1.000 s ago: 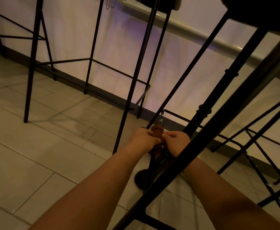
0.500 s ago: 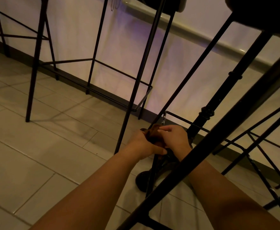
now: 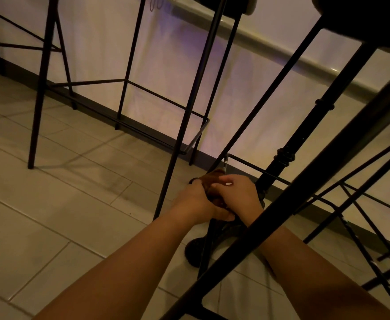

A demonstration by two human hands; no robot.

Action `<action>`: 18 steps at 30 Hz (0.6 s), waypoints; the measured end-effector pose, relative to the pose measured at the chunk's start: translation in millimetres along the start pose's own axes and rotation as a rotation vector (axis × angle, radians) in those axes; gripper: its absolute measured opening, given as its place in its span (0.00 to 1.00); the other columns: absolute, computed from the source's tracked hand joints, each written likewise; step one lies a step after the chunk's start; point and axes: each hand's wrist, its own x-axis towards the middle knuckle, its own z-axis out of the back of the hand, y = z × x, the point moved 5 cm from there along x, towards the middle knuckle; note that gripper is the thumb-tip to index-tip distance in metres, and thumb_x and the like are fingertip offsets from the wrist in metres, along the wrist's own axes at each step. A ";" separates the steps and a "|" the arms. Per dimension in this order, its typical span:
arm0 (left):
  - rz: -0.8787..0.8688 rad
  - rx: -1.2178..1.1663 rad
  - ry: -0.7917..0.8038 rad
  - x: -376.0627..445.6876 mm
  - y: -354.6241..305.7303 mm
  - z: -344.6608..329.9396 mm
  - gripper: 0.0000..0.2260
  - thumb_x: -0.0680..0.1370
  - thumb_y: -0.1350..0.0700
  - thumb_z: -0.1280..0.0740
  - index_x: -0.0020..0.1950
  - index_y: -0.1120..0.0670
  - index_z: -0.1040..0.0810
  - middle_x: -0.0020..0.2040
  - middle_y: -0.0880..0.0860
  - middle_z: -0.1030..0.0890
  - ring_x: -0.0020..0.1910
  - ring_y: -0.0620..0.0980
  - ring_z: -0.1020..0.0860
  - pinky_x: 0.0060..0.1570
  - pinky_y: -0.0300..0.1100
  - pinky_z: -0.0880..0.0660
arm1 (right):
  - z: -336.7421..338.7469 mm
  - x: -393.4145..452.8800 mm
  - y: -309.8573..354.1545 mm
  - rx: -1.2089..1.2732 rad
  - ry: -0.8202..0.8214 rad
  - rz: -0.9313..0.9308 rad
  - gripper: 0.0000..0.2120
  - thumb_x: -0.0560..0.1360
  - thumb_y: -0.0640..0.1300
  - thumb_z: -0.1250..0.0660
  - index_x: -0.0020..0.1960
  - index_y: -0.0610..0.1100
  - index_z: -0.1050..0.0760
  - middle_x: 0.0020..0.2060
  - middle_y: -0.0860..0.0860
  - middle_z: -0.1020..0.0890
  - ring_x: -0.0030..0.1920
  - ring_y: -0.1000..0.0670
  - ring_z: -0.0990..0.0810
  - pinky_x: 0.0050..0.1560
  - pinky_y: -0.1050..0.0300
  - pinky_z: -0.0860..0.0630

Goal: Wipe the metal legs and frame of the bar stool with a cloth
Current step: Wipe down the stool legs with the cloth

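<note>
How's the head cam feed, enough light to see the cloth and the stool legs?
Head view: dim warm light, black metal stool legs mere silhouettes against the pale purple-tinted wall; brown cloth barely readable between left hand and right hand; wide-angle bowing; near bar blurred.

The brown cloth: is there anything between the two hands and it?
No. The left hand and right hand both clasp the bunched brown cloth directly, wrapped around a thin black metal stool leg.
</note>
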 end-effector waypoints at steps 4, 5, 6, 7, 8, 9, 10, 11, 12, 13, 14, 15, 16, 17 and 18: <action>-0.018 -0.051 0.022 0.3 5.6 1.5 0.41 0.62 0.52 0.20 0.69 0.46 0.39 0.53 0.42 0.27 0.54 0.44 0.31 0.54 0.42 0.34 | -1.1 13.0 2.4 0.088 -0.001 -0.049 0.10 0.79 0.45 0.36 0.57 0.46 0.20 0.39 0.54 0.20 0.35 0.59 0.24 0.29 0.71 0.32; -0.026 -0.041 0.020 0.0 5.6 1.8 0.38 0.62 0.51 0.20 0.66 0.44 0.37 0.50 0.39 0.29 0.54 0.44 0.31 0.53 0.42 0.34 | -1.0 15.1 2.3 0.124 -0.007 -0.077 0.10 0.79 0.45 0.36 0.57 0.46 0.20 0.37 0.55 0.21 0.34 0.59 0.23 0.28 0.70 0.31; -0.032 -0.026 0.026 0.1 4.8 1.0 0.33 0.63 0.51 0.21 0.62 0.43 0.35 0.49 0.39 0.29 0.55 0.45 0.30 0.55 0.43 0.33 | -0.6 17.3 1.0 0.166 -0.014 -0.105 0.10 0.79 0.44 0.36 0.57 0.46 0.20 0.36 0.55 0.22 0.34 0.59 0.23 0.28 0.69 0.30; -0.034 -0.007 0.034 -0.4 3.3 -0.7 0.31 0.64 0.50 0.21 0.61 0.44 0.33 0.50 0.39 0.27 0.58 0.47 0.29 0.59 0.45 0.32 | -0.4 18.5 -0.8 0.213 -0.018 -0.133 0.09 0.79 0.44 0.36 0.57 0.45 0.20 0.35 0.55 0.21 0.35 0.58 0.22 0.29 0.68 0.28; -0.033 0.022 0.039 -1.4 2.5 -1.9 0.30 0.65 0.50 0.22 0.63 0.45 0.32 0.54 0.42 0.25 0.60 0.49 0.28 0.62 0.48 0.31 | -1.1 18.1 -1.8 0.258 -0.016 -0.157 0.09 0.79 0.44 0.36 0.56 0.46 0.20 0.36 0.54 0.20 0.35 0.57 0.21 0.28 0.67 0.28; -0.032 0.060 0.036 -1.8 1.3 -2.9 0.30 0.66 0.49 0.23 0.64 0.46 0.32 0.57 0.44 0.24 0.61 0.49 0.27 0.62 0.49 0.30 | -1.8 16.5 -1.8 0.285 -0.010 -0.167 0.09 0.79 0.44 0.36 0.56 0.46 0.20 0.36 0.54 0.19 0.36 0.57 0.21 0.28 0.66 0.27; -0.042 0.108 0.021 -1.5 0.1 -3.3 0.27 0.68 0.48 0.24 0.64 0.46 0.30 0.58 0.46 0.24 0.60 0.49 0.26 0.59 0.47 0.29 | -2.4 15.2 -1.4 0.269 -0.004 -0.153 0.10 0.79 0.44 0.37 0.57 0.46 0.20 0.38 0.53 0.18 0.36 0.57 0.20 0.29 0.67 0.27; -0.054 0.155 0.004 -1.7 -1.3 -3.3 0.24 0.69 0.47 0.26 0.62 0.45 0.29 0.57 0.45 0.23 0.57 0.48 0.25 0.54 0.43 0.29 | -2.3 14.1 -0.2 0.198 -0.003 -0.117 0.11 0.80 0.44 0.37 0.60 0.46 0.21 0.42 0.52 0.18 0.38 0.57 0.21 0.31 0.67 0.27; -0.057 0.185 -0.004 -2.0 -2.4 -3.7 0.21 0.70 0.46 0.27 0.61 0.45 0.27 0.56 0.45 0.22 0.55 0.47 0.25 0.51 0.42 0.30 | -1.0 13.6 1.2 0.105 -0.009 -0.073 0.13 0.80 0.45 0.37 0.63 0.46 0.23 0.46 0.51 0.18 0.39 0.57 0.22 0.33 0.68 0.28; -0.056 0.189 -0.004 -1.3 -2.7 -4.6 0.20 0.71 0.46 0.27 0.60 0.46 0.26 0.55 0.45 0.21 0.54 0.46 0.24 0.52 0.43 0.29 | 0.6 14.3 2.6 0.030 -0.016 -0.035 0.15 0.80 0.46 0.38 0.65 0.46 0.25 0.48 0.50 0.18 0.39 0.57 0.24 0.34 0.68 0.30; -0.052 0.182 0.004 -0.6 -2.9 -5.8 0.19 0.71 0.46 0.28 0.60 0.46 0.26 0.55 0.46 0.21 0.55 0.47 0.23 0.55 0.45 0.27 | 1.7 15.8 3.5 -0.014 -0.011 -0.011 0.15 0.80 0.47 0.38 0.65 0.47 0.25 0.47 0.50 0.19 0.38 0.58 0.24 0.34 0.69 0.31; -0.043 0.183 0.009 0.3 -3.2 -7.1 0.19 0.71 0.47 0.28 0.61 0.46 0.26 0.55 0.46 0.20 0.55 0.48 0.23 0.58 0.48 0.26 | 1.7 17.9 4.0 -0.038 0.009 0.006 0.14 0.80 0.47 0.38 0.63 0.47 0.23 0.44 0.51 0.20 0.36 0.58 0.25 0.33 0.69 0.31; -0.033 0.195 0.009 1.1 -3.6 -7.7 0.20 0.72 0.47 0.28 0.62 0.47 0.27 0.56 0.47 0.21 0.56 0.48 0.23 0.59 0.49 0.26 | 1.1 19.5 4.4 -0.050 0.034 0.011 0.12 0.80 0.47 0.39 0.61 0.47 0.22 0.41 0.52 0.21 0.35 0.59 0.25 0.33 0.68 0.30; -0.028 0.214 0.008 1.3 -4.3 -7.9 0.21 0.72 0.47 0.29 0.63 0.47 0.28 0.57 0.47 0.22 0.57 0.49 0.24 0.60 0.49 0.27 | 0.8 20.8 4.6 -0.049 0.047 0.002 0.12 0.81 0.46 0.39 0.60 0.47 0.21 0.39 0.52 0.21 0.34 0.59 0.25 0.33 0.68 0.30; -0.026 0.236 0.006 1.7 -5.0 -8.3 0.22 0.73 0.46 0.29 0.65 0.47 0.29 0.59 0.48 0.23 0.58 0.49 0.25 0.60 0.49 0.27 | 0.7 22.5 4.2 -0.029 0.047 -0.011 0.11 0.81 0.46 0.40 0.59 0.47 0.20 0.37 0.53 0.21 0.34 0.59 0.24 0.32 0.69 0.29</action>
